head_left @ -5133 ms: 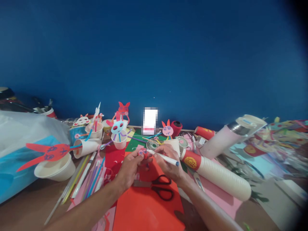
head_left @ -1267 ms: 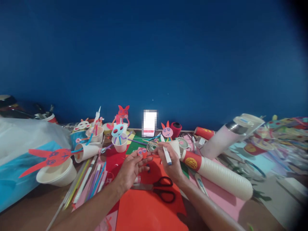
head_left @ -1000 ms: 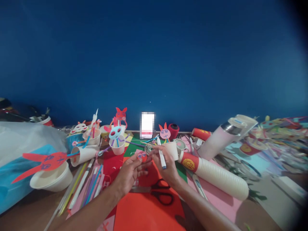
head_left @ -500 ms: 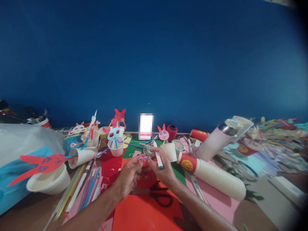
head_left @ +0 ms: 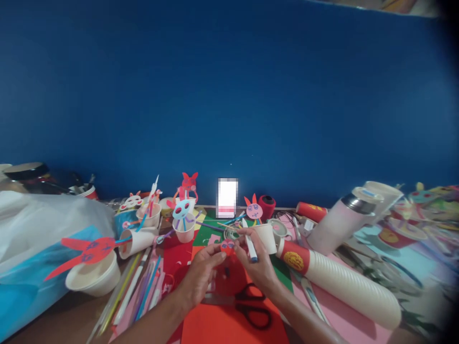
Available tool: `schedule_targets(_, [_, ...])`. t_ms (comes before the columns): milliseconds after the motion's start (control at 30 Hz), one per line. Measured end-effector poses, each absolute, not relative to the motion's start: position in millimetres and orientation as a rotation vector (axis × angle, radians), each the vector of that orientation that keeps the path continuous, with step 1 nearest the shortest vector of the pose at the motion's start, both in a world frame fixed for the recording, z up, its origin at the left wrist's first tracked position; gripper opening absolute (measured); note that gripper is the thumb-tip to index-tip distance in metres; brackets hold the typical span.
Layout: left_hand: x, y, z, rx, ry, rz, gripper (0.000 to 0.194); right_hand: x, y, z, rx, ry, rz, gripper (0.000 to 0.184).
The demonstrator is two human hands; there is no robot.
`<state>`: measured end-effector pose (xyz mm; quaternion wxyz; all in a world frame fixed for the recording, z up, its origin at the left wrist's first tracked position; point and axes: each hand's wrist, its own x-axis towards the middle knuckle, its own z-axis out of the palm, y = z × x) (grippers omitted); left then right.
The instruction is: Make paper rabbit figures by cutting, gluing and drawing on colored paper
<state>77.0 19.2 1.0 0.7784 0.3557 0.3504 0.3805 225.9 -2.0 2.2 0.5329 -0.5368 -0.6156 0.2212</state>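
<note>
Between both hands is a small red paper cutout [head_left: 228, 246] with eyes drawn on it. My left hand [head_left: 205, 271] pinches its left edge between thumb and fingers. At the cutout's right edge, the fingertips of my right hand [head_left: 256, 257] are closed on it too. A white marker [head_left: 249, 242] with a dark blue end also rests in my right hand, tilted across the fingers. Below the hands, black-handled scissors [head_left: 251, 306] lie on a sheet of orange-red paper [head_left: 229, 327]. The cutout's lower part is partly hidden by fingers.
Left stand paper cups with paper animal faces, one a red long-eared face [head_left: 93, 250], beside several straws and pens [head_left: 139, 282]. A stack of paper cups [head_left: 351, 282] lies at right, near a bottle [head_left: 333, 220]. A lit phone [head_left: 228, 197] stands against the blue wall [head_left: 229, 86].
The view has shifted, so the whole scene sits further right and lower. Both hands still hold the red cutout, and the marker stays in my right hand.
</note>
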Motion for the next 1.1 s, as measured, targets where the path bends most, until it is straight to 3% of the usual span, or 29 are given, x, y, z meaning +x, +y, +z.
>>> schedule_targets(233, [78.5, 23.3, -10.3, 0.861, 0.856, 0.946, 0.017, 220.7, -3.3, -0.3, -1.271, -1.508, 0.544, 0.022])
schedule_targets(467, [66.6, 41.2, -2.4, 1.069, 0.985, 1.065, 0.013, 225.1, -4.7, -17.4, -1.241, -1.738, 0.215, 0.033])
schedule_targets(733, [58.9, 50.0, -13.0, 1.057, 1.020, 0.996, 0.017, 230.8, -10.6, -28.7, -1.181, -1.765, 0.385, 0.041])
schedule_targets(1100, [56.5, 53.2, -28.7, 1.027, 0.990, 0.969, 0.021, 226.8, -9.2, -30.5, -1.159, -1.628, 0.361, 0.025])
